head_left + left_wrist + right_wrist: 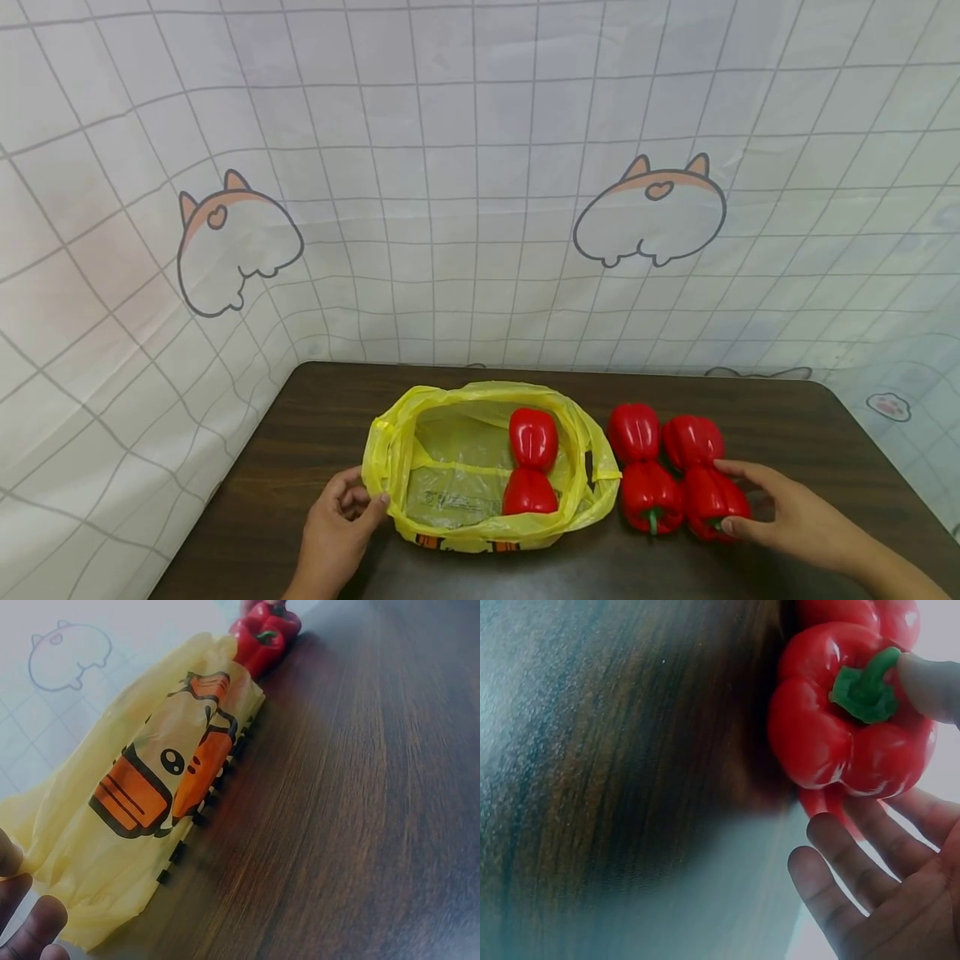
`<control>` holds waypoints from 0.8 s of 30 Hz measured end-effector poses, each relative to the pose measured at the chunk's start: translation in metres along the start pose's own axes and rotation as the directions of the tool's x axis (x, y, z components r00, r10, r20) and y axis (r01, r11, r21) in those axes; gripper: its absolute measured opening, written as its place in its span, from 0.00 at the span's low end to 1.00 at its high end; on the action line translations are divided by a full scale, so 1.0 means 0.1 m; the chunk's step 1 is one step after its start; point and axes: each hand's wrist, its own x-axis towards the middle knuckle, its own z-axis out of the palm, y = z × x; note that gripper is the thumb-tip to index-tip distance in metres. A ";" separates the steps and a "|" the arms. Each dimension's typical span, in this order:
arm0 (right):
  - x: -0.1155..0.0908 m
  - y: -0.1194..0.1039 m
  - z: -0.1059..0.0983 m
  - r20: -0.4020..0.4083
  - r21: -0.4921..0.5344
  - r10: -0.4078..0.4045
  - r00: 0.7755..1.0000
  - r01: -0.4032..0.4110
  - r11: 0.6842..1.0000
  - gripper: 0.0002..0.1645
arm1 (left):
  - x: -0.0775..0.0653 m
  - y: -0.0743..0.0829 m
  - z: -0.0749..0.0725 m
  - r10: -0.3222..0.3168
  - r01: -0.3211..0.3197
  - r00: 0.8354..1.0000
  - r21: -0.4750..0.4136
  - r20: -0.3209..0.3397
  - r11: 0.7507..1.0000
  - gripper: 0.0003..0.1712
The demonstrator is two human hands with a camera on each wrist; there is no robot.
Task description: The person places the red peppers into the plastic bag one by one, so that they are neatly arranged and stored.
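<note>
A yellow plastic bag (442, 540) with an orange cartoon print (139, 795) lies with its mouth wide. Two red bell peppers (533, 440) are inside it, toward its right side. My left hand (339, 521) pinches the bag's left rim between thumb and fingers. On the right, my right hand (795, 510) holds the front right bell pepper (712, 497), thumb by its green stem (868, 694) and index finger at its far side. The other fingers (859, 859) of that hand spread out below the pepper in the right wrist view.
Next to the held pepper stand more red bell peppers (651, 493), grouped close against the bag's right side. All of this is on a dark wood-grain table (300, 417). Behind and to the left hangs a white grid-patterned cloth (450, 183) with cartoon animals.
</note>
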 end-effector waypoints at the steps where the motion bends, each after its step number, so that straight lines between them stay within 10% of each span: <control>1: 0.00 0.01 0.00 -0.002 -0.001 -0.005 1.000 0.005 1.000 0.47 | 0.00 0.00 0.00 0.000 0.000 1.000 -0.001 -0.003 1.000 0.30; 24: -0.01 0.08 0.00 0.059 0.020 -0.087 0.994 0.086 0.996 0.44 | -0.01 -0.01 -0.02 -0.010 0.010 1.000 -0.022 0.005 1.000 0.30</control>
